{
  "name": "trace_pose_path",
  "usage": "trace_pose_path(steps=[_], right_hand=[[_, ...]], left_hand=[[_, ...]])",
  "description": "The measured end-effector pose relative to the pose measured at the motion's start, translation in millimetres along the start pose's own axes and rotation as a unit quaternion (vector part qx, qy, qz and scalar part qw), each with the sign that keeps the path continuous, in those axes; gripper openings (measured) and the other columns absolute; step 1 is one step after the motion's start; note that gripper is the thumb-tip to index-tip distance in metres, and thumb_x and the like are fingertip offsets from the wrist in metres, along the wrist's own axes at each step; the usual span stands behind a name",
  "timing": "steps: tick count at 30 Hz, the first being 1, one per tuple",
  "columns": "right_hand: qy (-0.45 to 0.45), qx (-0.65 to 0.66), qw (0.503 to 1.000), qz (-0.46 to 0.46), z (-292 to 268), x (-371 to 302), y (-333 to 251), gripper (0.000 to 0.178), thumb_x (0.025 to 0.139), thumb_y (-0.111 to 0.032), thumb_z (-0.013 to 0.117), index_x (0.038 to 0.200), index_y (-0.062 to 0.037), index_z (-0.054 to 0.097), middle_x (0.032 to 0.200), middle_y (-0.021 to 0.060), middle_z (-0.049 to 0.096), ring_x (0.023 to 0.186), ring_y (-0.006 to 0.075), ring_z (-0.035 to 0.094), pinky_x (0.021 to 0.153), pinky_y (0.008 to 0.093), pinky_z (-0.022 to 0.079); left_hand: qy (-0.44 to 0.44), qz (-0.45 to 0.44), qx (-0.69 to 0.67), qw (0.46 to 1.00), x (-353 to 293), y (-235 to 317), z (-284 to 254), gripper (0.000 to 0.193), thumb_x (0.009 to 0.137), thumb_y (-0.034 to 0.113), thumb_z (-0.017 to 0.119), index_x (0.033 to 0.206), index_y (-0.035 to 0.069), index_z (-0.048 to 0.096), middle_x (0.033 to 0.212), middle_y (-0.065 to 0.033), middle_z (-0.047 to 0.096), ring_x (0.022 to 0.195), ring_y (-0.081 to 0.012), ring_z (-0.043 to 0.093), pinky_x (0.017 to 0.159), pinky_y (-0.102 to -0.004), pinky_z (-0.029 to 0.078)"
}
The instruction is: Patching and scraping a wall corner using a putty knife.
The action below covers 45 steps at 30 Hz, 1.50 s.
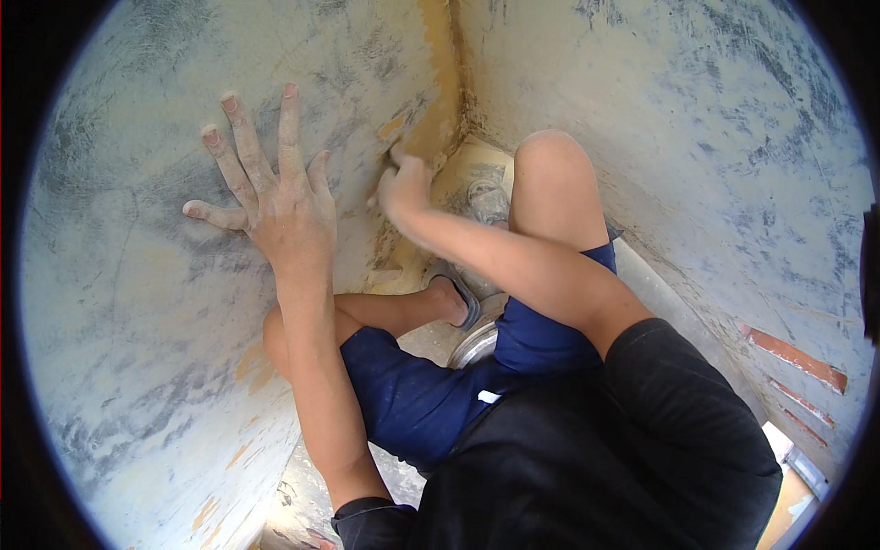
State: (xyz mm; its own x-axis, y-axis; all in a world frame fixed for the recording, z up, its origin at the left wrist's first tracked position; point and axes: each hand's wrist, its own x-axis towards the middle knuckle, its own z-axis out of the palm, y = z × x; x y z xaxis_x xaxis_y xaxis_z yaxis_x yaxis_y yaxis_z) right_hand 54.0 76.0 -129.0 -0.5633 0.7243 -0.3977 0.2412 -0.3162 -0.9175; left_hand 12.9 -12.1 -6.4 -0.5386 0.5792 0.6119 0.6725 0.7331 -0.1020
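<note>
My left hand (289, 211) is pressed against the left wall (128, 266), its dusty fingers stretched out and spread, holding nothing. The wall's surface is patchy white and grey. My right hand (408, 188) works low on the same wall, close to the yellowish corner (445, 101). Its fingers look curled and are blurred by motion. A small dark edge sticks out above them, but what they grip is too smeared to name.
My bent knees stand close to both arms. A sandalled foot (456, 298) is by a round metallic rim (477, 344) beneath me. The right wall (669, 128) is close by, with reddish-brown strips (797, 359) low on it.
</note>
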Motion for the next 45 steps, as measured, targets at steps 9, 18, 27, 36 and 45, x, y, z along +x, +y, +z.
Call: trace_pose_path(steps=[9,18,27,36,45], right_hand=[[0.049,0.069,0.996,0.031,-18.9,55.1,6.6,0.014,0.086,0.004,0.062,0.094,0.0101,0.071,0.080,0.0125,0.068,0.059,0.0176,0.064,0.056,0.0325,0.052],[0.154,-0.021,0.987,-0.050,-22.3,60.1,18.7,0.021,0.087,-0.011,0.068,0.096,0.0068,0.074,0.087,0.0175,0.076,0.081,0.0247,0.070,0.078,0.0374,0.053],[0.162,-0.044,0.984,-0.054,-27.7,63.5,6.2,0.024,0.092,-0.017,0.068,0.086,0.0063,0.070,0.076,0.0176,0.069,0.073,0.0259,0.065,0.072,0.0395,0.050],[0.149,0.057,0.984,-0.081,-31.7,47.2,-18.1,0.026,0.094,-0.027,0.072,0.095,-0.0003,0.072,0.088,0.0144,0.073,0.081,0.0278,0.069,0.080,0.0406,0.052],[0.022,0.239,0.967,-0.080,-58.5,12.9,-75.8,0.022,0.095,-0.013,0.075,0.098,0.0057,0.065,0.091,0.0105,0.071,0.068,0.0139,0.065,0.062,0.0299,0.053]], left_hand=[[-0.002,0.009,0.007,1.000,-0.8,2.7,3.6,0.083,0.083,0.034,0.081,0.156,0.045,0.041,0.173,0.0003,0.018,0.161,-0.0237,0.009,0.116,-0.0658,-0.026],[0.018,0.015,-0.002,1.000,1.9,10.5,4.3,0.080,0.085,0.024,0.075,0.157,0.040,0.042,0.172,-0.0005,0.023,0.160,-0.0234,0.015,0.118,-0.0677,-0.020],[0.001,0.096,0.098,0.991,-14.2,22.3,13.7,0.071,0.090,0.008,0.058,0.157,0.027,0.045,0.170,-0.0034,0.028,0.158,-0.0205,0.023,0.124,-0.0620,-0.010],[-0.007,0.180,0.191,0.965,-32.3,5.2,-6.6,0.070,0.088,0.013,0.056,0.157,0.012,0.043,0.169,-0.0019,0.032,0.158,-0.0179,0.023,0.129,-0.0540,0.002],[0.111,0.044,0.148,0.982,5.2,-14.4,-48.5,0.076,0.094,0.038,0.069,0.159,0.012,0.040,0.168,-0.0097,0.032,0.157,-0.0242,0.026,0.127,-0.0565,0.004]])
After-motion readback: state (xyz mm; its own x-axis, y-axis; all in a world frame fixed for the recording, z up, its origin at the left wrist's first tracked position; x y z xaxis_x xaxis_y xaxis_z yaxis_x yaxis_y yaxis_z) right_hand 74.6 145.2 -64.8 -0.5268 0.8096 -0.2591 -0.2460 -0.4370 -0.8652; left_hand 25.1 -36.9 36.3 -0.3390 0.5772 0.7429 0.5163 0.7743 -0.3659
